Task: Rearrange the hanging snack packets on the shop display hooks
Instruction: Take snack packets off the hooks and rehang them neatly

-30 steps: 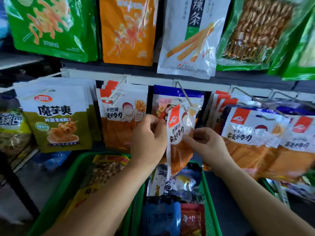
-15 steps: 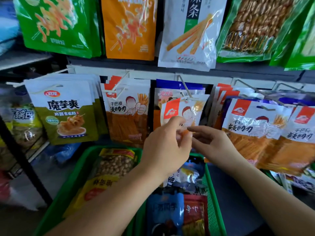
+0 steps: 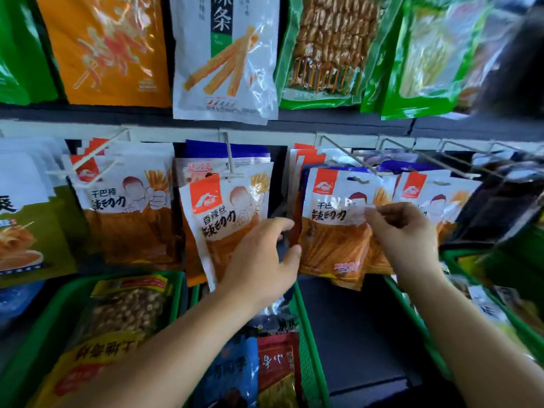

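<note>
Reaching into the lower row of hooks, the person works on the stack of orange spicy-strip packets (image 3: pixel 332 231) hanging from a wire hook (image 3: pixel 350 156), at three o'clock from the single packet (image 3: pixel 223 213) on the white hook (image 3: pixel 232 163). The right hand (image 3: pixel 407 234) has its fingers curled, thumb and forefinger pinching the stack's front packet by its right side, just under the printed header. The left hand (image 3: pixel 262 260) is spread and relaxed and holds nothing. Its forefinger and thumb bracket the dark left edge of the same stack, but I cannot tell whether they touch it. The step in hand looks like taking or squaring up that front packet. Next, the left hand probably needs to close on the left edge so the soft pouch is held at both sides. The hang-hole can then slide along the wire towards its tip, which points to five o'clock, without dragging the packets behind it. A green basket (image 3: pixel 306 319) of loose snacks sits at six o'clock below.
</note>
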Motion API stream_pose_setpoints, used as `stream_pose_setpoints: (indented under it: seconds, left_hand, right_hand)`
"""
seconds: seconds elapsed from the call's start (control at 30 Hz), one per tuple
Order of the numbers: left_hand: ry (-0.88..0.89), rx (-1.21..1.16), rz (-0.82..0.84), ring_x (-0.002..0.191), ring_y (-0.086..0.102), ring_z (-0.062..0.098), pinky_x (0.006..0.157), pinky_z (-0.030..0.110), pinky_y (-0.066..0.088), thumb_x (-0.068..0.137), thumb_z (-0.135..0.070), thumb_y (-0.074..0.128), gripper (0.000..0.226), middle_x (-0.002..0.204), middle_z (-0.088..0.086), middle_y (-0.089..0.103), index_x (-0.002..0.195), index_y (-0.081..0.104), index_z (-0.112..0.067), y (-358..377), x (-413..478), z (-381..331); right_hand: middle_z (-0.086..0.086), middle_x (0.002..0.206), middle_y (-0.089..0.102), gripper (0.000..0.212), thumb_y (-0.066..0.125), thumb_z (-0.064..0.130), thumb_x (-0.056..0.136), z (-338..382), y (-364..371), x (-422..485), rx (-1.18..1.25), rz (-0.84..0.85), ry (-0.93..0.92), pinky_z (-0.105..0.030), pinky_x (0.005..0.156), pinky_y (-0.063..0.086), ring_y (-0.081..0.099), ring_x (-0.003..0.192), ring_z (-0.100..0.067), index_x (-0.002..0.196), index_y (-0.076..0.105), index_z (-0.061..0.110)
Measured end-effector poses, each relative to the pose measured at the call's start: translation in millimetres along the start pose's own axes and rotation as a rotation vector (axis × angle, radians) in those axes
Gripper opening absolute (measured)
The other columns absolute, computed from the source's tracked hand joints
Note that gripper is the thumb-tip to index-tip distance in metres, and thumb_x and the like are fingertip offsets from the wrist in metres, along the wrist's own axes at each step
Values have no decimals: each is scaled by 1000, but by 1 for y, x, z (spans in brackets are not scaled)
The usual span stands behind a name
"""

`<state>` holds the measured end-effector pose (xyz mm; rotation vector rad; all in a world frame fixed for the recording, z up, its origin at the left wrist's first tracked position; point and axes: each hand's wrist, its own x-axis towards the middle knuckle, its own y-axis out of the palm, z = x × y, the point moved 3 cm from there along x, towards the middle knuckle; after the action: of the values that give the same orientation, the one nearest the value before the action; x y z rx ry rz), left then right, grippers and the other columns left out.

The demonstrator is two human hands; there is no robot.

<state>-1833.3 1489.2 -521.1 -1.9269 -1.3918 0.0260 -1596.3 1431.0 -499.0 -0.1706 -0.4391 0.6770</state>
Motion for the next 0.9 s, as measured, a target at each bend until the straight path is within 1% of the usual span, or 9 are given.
stream_pose_setpoints:
  seconds: [0.13, 0.27, 0.37, 0.43, 0.5, 0.6, 0.7, 0.73, 0.9]
  left_hand:
    - [-103, -126, 72, 141, 46, 11, 116, 42, 43, 94, -41, 66, 70, 155, -8, 47, 156, 35, -28, 31, 22, -6]
    - [-230, -282, 59, 124, 56, 8, 100, 29, 47, 94, -34, 71, 72, 141, -10, 53, 155, 34, -27, 50, 33, -11]
    - [-206, -193, -31, 95, 60, 10, 77, 23, 48, 88, -42, 76, 51, 110, -5, 58, 133, 56, -30, 49, 40, -14]
    - [-195, -137, -80, 93, 57, 11, 75, 23, 44, 83, -47, 79, 37, 104, -4, 56, 111, 63, -29, 44, 47, -20]
    - [-234, -152, -98, 93, 61, 15, 74, 28, 46, 80, -50, 81, 35, 100, -1, 62, 97, 64, -25, 39, 55, -27]
    - [-335, -409, -61, 92, 73, 18, 77, 36, 60, 75, -52, 84, 43, 97, -1, 75, 103, 65, -26, 39, 61, -44]
    - [-270, -501, -6, 86, 76, 12, 63, 23, 59, 89, -37, 77, 20, 94, -7, 79, 106, 69, -32, 45, 55, -65]
    - [-245, -489, 13, 83, 74, 9, 63, 19, 55, 93, -37, 73, 5, 92, -11, 79, 98, 73, -37, 46, 52, -72]
    - [-226, -505, 44, 83, 72, 0, 70, 18, 53, 96, -40, 68, 15, 88, -13, 80, 86, 76, -33, 52, 38, -93]
  right_hand:
    - [4, 111, 70, 47, 84, 35, 87, -32, -6, 7, 96, 168, 191, -28, 81, 53, 70, 102, -16, 123, 58, 22]
    - [0, 109, 77, 30, 80, 27, 92, -56, -1, 5, 0, 370, 177, -26, 83, 60, 74, 97, -15, 116, 67, 15]
    - [3, 96, 80, 6, 73, 18, 97, -59, -2, 0, 14, 492, 161, -32, 78, 65, 78, 87, -16, 102, 71, 22]
    - [4, 93, 81, 11, 69, 12, 100, -57, -6, -2, 80, 575, 151, -34, 78, 66, 79, 86, -15, 103, 71, 23]
    - [4, 100, 82, 21, 68, 7, 100, -57, -15, 0, 126, 583, 131, -37, 85, 66, 79, 94, -18, 112, 71, 24]
    - [1, 120, 79, 39, 67, -1, 98, -56, -29, 3, 341, 549, 168, -43, 97, 62, 75, 112, -21, 128, 65, 23]
    - [-4, 122, 79, 28, 70, 9, 98, -50, -44, 2, 429, 512, 186, -50, 103, 57, 74, 116, -26, 126, 67, 16]
    - [-7, 119, 80, 24, 70, 14, 99, -48, -48, 1, 430, 518, 192, -51, 103, 57, 75, 114, -29, 123, 69, 12]
    - [-17, 104, 81, 21, 70, 19, 98, -32, -76, -4, 443, 535, 205, -44, 86, 65, 78, 97, -38, 110, 72, 2]
